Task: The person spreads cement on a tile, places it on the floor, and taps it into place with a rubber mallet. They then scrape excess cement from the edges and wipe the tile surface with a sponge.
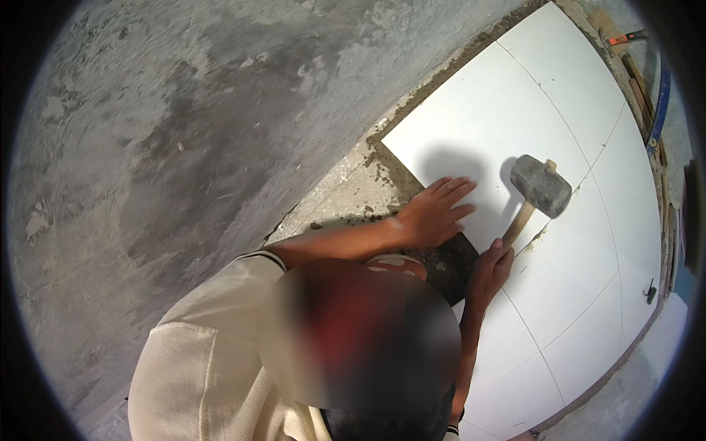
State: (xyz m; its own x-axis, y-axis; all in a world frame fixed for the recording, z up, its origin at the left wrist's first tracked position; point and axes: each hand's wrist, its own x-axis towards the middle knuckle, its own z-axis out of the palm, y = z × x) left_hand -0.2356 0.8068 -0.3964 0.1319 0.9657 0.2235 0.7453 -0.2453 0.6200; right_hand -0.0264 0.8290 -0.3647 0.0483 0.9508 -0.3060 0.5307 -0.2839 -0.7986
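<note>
My left hand (432, 213) rests with fingers outstretched on the edge of a large white floor tile (471, 125). My right hand (491, 270) is wrapped round the wooden handle of a rubber mallet (540, 185). The mallet's dark grey head is over the tiles, near a joint between them. Part of a foot in a strapped sandal (397, 264) shows beneath my left forearm. Beside it lies a dark, square-cornered patch (452, 268) whose kind I cannot make out.
A rough grey cement surface (184, 147) fills the left. Bare ground (346, 195) with mortar crumbs borders the tile. Along the far right lie an orange-and-black hand tool (626, 37), wooden strips (638, 92), a blue bar (662, 103) and a small black object (651, 292).
</note>
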